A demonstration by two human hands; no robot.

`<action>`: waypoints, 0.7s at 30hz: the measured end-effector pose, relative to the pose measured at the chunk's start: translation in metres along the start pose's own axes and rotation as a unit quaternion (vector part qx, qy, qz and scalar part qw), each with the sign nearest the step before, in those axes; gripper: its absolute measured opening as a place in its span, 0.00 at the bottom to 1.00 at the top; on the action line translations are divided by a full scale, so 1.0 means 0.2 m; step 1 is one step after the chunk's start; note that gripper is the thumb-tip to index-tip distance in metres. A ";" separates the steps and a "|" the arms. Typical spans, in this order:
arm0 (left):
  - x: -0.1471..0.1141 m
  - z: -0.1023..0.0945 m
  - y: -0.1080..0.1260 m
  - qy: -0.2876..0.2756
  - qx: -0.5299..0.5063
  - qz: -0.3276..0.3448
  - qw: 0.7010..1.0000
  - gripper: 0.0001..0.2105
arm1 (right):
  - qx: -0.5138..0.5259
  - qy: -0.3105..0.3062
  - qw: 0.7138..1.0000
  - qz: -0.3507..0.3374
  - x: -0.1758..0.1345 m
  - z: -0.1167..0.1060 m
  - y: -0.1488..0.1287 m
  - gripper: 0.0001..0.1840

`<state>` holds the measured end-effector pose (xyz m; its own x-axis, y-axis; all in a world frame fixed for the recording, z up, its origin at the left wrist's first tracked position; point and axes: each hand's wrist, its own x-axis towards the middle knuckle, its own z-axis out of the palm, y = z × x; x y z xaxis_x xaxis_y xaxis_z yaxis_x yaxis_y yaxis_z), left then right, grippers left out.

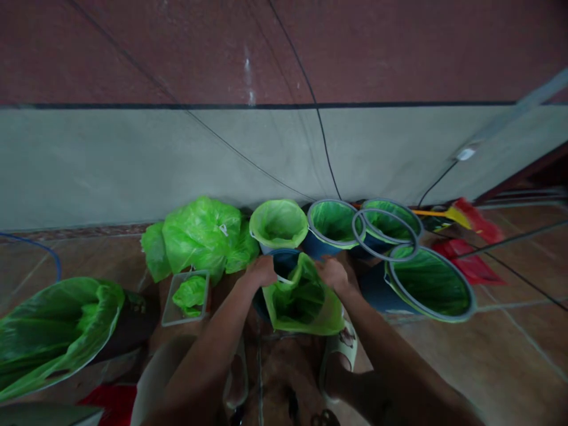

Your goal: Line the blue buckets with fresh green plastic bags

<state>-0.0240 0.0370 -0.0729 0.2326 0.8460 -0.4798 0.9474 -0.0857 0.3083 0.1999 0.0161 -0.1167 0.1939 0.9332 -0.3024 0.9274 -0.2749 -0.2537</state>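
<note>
A green trash bag (306, 316) hangs partly over a blue trash bin (284, 255) between my feet, its mouth spread toward me. My left hand (263, 272) is closed at the left side of the bag's mouth, by the bin rim. On the opposite side, my right hand (333, 273) is closed on the bag's edge. Fine finger detail is blurred. Just beyond stands a light-coloured bin lined with a pale green bag (278, 222).
Lined bins with grey rims (335, 222) stand along the wall; another (430, 283) leans at right. A loose grey ring (358, 236) rests across them. Left are bundled green bags (199, 234), a plastic tub (171, 319) and a large lined bin (57, 378). A red dustpan (473, 266) lies right.
</note>
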 end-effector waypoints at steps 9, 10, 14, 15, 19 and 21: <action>-0.12 0.09 0.33 -0.071 0.003 0.031 0.997 0.27 | 0.023 0.094 0.993 0.068 0.03 0.20 -0.05 0.18; -0.15 0.09 0.33 -0.079 0.001 0.034 0.996 0.27 | 0.033 0.102 0.991 0.076 0.03 0.21 -0.04 0.18; -0.22 0.09 0.35 -0.091 -0.002 0.062 0.994 0.39 | 0.093 0.120 0.983 0.104 0.04 0.21 -0.04 0.18; -0.22 0.10 0.36 -0.089 0.003 0.065 0.994 0.41 | 0.104 0.130 0.979 0.114 0.04 0.21 -0.05 0.18; -0.15 0.13 0.44 -0.048 0.023 0.038 0.998 0.31 | 0.128 0.171 0.965 0.153 0.03 0.22 -0.13 0.18; -0.09 0.17 0.46 -0.008 0.016 0.017 1.000 0.26 | 0.138 0.176 0.962 0.157 0.03 0.22 -0.17 0.17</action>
<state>0.0665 -0.0045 -0.0630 0.2687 0.8341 -0.4818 0.9453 -0.1322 0.2983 0.1544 0.0202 -0.1504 0.5919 0.8013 -0.0868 0.6944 -0.5617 -0.4498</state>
